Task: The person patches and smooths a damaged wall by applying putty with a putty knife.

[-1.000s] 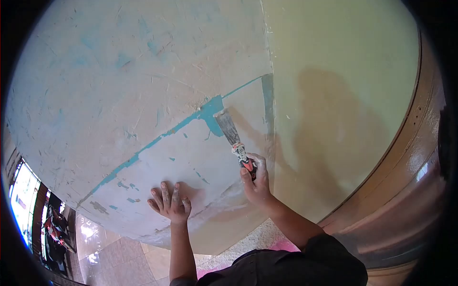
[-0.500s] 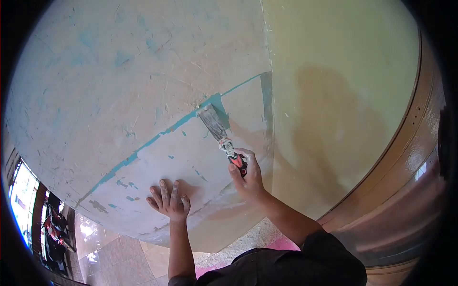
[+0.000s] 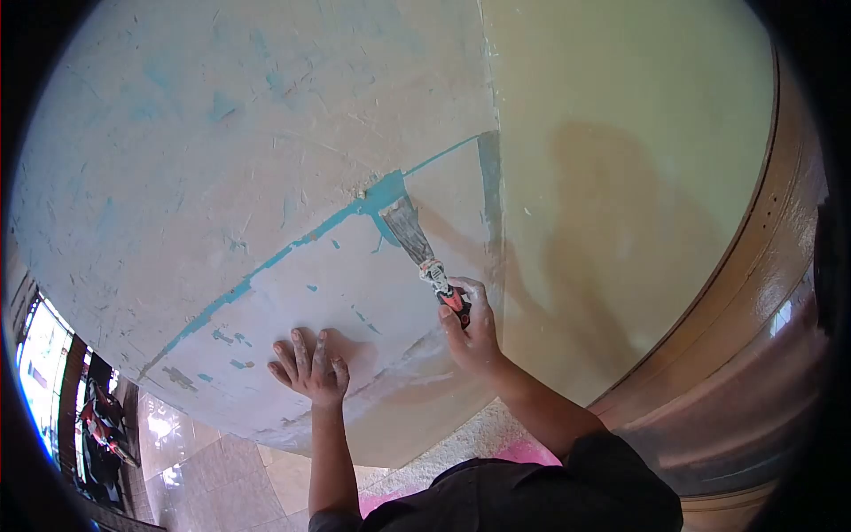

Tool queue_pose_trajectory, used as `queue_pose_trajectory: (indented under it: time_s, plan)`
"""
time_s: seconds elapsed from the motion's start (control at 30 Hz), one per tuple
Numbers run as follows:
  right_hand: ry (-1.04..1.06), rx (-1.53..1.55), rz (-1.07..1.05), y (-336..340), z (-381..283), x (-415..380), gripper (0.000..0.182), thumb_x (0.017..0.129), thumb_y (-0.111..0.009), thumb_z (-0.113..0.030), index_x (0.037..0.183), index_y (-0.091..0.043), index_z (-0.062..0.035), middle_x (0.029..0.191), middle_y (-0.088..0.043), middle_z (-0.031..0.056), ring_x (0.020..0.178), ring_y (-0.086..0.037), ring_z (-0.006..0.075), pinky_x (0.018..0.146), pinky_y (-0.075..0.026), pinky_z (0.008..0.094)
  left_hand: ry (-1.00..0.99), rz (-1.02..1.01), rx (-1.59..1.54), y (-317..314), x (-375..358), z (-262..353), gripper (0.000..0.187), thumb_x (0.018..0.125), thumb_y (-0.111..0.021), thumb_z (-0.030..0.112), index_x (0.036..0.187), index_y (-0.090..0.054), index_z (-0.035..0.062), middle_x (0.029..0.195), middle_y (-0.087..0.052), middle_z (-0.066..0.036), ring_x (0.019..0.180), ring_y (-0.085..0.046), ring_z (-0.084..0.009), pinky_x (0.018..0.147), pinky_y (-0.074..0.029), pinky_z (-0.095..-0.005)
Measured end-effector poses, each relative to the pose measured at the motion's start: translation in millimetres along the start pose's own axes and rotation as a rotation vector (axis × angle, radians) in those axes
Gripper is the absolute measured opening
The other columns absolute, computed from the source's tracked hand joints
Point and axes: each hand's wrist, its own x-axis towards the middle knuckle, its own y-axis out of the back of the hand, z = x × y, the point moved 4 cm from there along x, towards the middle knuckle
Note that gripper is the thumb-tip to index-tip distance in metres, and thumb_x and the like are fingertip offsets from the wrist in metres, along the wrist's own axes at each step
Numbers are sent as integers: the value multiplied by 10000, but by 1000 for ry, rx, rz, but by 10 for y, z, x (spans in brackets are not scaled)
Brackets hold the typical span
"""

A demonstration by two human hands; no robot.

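My right hand (image 3: 476, 335) is wrapped round the red and black handle of a putty knife (image 3: 410, 232). Its wide, smeared blade lies over a teal patch (image 3: 385, 191) on the wall, just below a long slanting teal line. Lower and to the left, my left hand (image 3: 310, 365) is spread flat against the whitish part of the wall (image 3: 292, 284), with whitish dust on its fingers. Small teal flecks (image 3: 232, 338) show on the wall left of that hand.
To the right is a yellow-green wall section (image 3: 638, 80) with my shadow on it, bordered by a brown wooden edge (image 3: 691, 324). White crumbs (image 3: 461, 443) lie on a pink-edged surface below. A motorcycle (image 3: 105, 424) stands at the far left beyond the tiled floor (image 3: 213, 479).
My right hand has drawn the putty knife down and slightly right, and more of the teal patch shows bare. The left hand stays flat on the wall.
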Motion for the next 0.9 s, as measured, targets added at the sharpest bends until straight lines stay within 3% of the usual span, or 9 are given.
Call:
queue_pose_trajectory:
  time_s: [0.27,0.33,0.47,0.67,0.73,0.9]
  plan:
    - [26,-130,-28,2,-181,182,331,901,-577,-86,1207,-479,-3,992,-535,142,855,-553,227,766,-454,337,12,-5,-19,7,16,15,396,941,-421,417,1116,-708,208,1454,-454,-101,1435,-235,-360,1165,-3,-515]
    - [241,-262,-8,-19,-331,274,336,884,-587,-74,1197,-489,0,1006,-535,154,856,-562,247,767,-457,340,17,-2,-23,11,9,13,394,940,-421,416,1109,-709,207,1451,-458,-106,1434,-238,-360,1165,-3,-515]
    - [227,-328,54,110,-233,195,345,880,-581,-57,1206,-480,-5,1011,-541,150,851,-562,234,760,-460,342,27,2,-10,-27,2,10,394,940,-421,417,1100,-713,206,1447,-461,-110,1433,-240,-359,1165,0,-514]
    - [-34,-146,39,323,121,-69,350,899,-561,-55,1227,-448,-11,992,-535,111,825,-532,158,734,-453,300,75,31,-28,-39,15,103,398,938,-422,420,1103,-716,208,1451,-455,-116,1435,-218,-386,1160,32,-519]
    - [-132,-1,79,377,352,-229,362,907,-569,-76,1234,-431,-4,984,-521,94,811,-509,131,726,-448,290,94,6,-46,-38,14,172,460,946,-404,470,1081,-724,169,1452,-447,-141,1446,-184,-384,1153,53,-515]
    - [-96,-50,135,299,722,-520,385,904,-583,-87,1239,-420,9,986,-518,93,816,-513,136,733,-452,298,52,-12,-66,-108,-56,186,447,941,-411,464,1078,-725,177,1466,-430,-139,1449,-162,-395,1146,77,-526]
